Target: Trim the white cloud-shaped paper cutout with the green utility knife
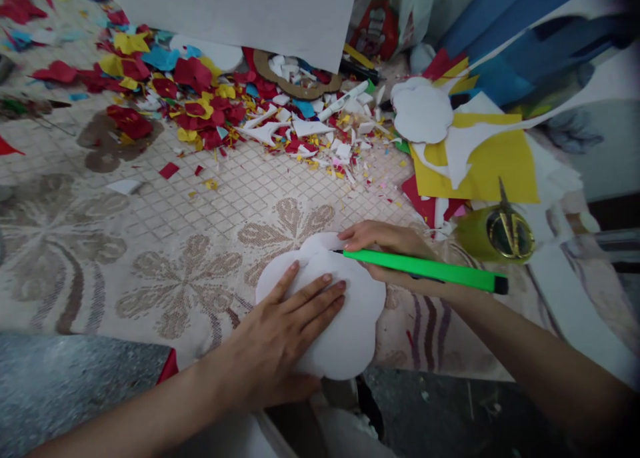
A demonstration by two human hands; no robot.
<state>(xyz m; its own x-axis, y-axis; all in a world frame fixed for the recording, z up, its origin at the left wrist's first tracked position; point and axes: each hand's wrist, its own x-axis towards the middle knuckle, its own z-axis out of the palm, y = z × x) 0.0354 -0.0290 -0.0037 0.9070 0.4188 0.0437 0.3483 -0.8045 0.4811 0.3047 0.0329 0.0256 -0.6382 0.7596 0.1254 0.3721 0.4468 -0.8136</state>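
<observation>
Step in hand: I judge this as marking the white cloud-shaped cutout along its far edge.
Left hand: flat, fingers spread, pressing the cutout onto the patterned tablecloth; grasping nothing.
Right hand: clenched around the green marker, tip at the cutout's far rim.
Cutout position: near edge of the table, centre.
Surroundings: paper scraps far; yellow sheet and scissors in a cup right.
Next move calls for: steady downward pressure and a slow, controlled stroke.
</observation>
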